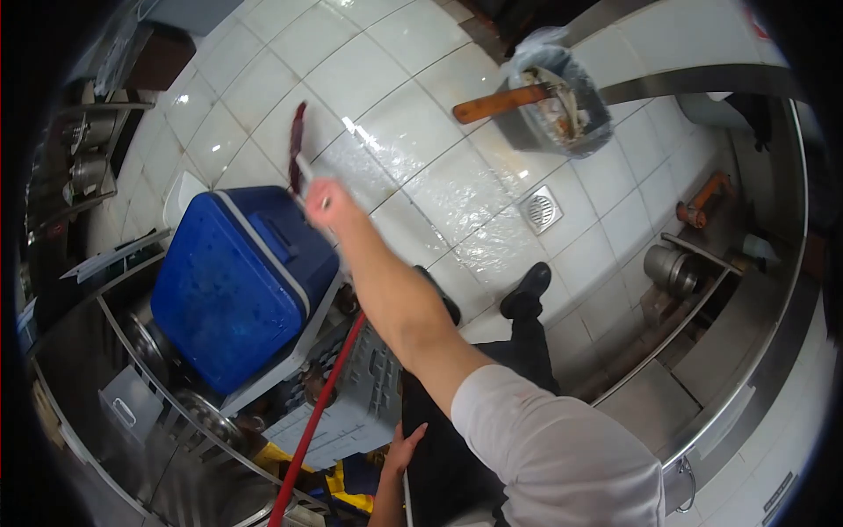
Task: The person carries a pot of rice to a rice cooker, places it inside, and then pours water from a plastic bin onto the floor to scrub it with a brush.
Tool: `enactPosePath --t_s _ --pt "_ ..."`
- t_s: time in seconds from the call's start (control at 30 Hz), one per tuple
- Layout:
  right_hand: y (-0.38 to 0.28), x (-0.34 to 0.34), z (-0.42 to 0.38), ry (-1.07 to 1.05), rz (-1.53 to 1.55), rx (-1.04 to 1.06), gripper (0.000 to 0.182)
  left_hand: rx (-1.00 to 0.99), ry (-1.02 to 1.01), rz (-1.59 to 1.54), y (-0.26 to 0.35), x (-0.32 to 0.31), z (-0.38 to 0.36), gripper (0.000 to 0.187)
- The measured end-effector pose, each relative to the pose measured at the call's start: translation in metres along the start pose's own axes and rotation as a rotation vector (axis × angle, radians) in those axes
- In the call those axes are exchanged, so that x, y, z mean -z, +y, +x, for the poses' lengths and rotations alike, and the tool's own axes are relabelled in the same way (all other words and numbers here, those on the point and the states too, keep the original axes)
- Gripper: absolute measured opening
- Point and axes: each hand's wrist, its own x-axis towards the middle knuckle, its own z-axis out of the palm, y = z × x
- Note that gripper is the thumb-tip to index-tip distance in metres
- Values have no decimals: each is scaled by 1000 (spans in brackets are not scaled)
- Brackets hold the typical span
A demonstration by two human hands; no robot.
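My right hand (329,206) is closed in a fist in front of the blue cooler box, at the end of an outstretched arm in a white sleeve. From it a pale stick (305,169) runs to a narrow dark red head (297,140) on the wet tiles; I cannot tell whether this is a squeegee or a brush. The blue cooler box (224,285), lid closed, stands just left of the fist. A red pole (318,413) slants up beneath my forearm. Low in view, my left hand (404,446) has its fingers apart, beside dark clothing and a grey crate (351,404).
A lined bin (518,127) holding scraps stands on the white tiled floor (439,184), a wooden-handled tool (500,104) across its top. Near it is a floor drain (542,209). Steel shelves with pots (672,270) line the right; metal racks (132,342) line the left.
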Motion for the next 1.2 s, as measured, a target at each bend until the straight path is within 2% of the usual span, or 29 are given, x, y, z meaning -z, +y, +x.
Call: enactPosePath --t_s 0.07,0.1,0.17,0.2,0.23,0.27,0.3,0.37,0.4,0.43,0.47,0.5,0.57,0.6,0.63,0.67,0.73,0.8,0.83,0.87,0.9,0.93,0.97,1.0,1.07,1.17,1.2 --pt "-50 -24 23 87 -34 32 13 -80 41 -19 -7 12 -2 67" --pt "-70 -37 -4 181 -85 121 9 -55 105 58 -1 14 -6 62" --pt "-109 -61 -91 318 -148 315 7 -9 -52 -110 -21 27 18 66" --pt "-122 -73 -144 409 -109 425 10 12 -115 -178 -33 33 27 67" --pt "-127 -85 -186 530 5 533 15 -6 -123 -180 -19 39 22 67" --pt "-134 -84 -227 273 -142 398 18 -38 -77 -59 -4 41 15 69" --pt "-131 -99 -250 424 -163 444 27 -66 -27 57 9 44 9 70" --pt "-92 -117 -261 338 -164 290 29 -111 2 49 14 54 19 68" --pt "-50 -122 -248 481 -235 507 32 -143 33 48 15 60 32 66" --pt "-27 -111 -246 637 -263 428 23 -184 89 77 14 65 45 64" --pt "9 -113 -249 649 -302 325 23 -185 100 83 27 67 43 64" --pt "49 -128 -246 748 -603 320 9 -207 107 76 44 70 40 62" --pt "89 -143 -215 664 -623 195 32 -215 122 77 66 72 38 61" --pt "100 -145 -179 650 -531 176 24 -286 168 89 70 74 38 58" --pt "98 -131 -136 520 -394 87 17 -369 212 102 81 75 42 56" --pt "91 -116 -84 470 -308 9 18 -383 219 104 100 79 52 56" --pt "69 -98 1 589 -191 -13 22 -310 187 232 117 96 58 53" --pt "13 -55 32 422 -177 -23 18 -286 241 33 158 108 47 47" --pt "-13 -60 11 580 -122 210 12 -279 257 -35 171 119 47 45" --pt "-40 -65 -12 720 -103 448 13 -264 267 -105 179 133 42 44" --pt "-83 -66 -56 527 -122 249 14 -308 242 -287 180 145 39 45" --pt "-90 -87 -94 717 -237 466 10 -366 212 -482 185 154 42 46" --pt "-95 -120 -128 395 -224 186 22 -323 244 -534 202 160 33 50" --pt "-87 -142 -143 613 -121 238 30 -301 227 -571 218 170 24 54" --pt "-16 -176 -123 913 -460 379 30 -396 382 -452 243 196 27 60" --pt "72 -221 -75 1016 -662 374 27 -464 498 -341 262 255 74 69" --pt "95 -230 -61 955 -628 250 17 -499 591 -197 272 276 89 74"
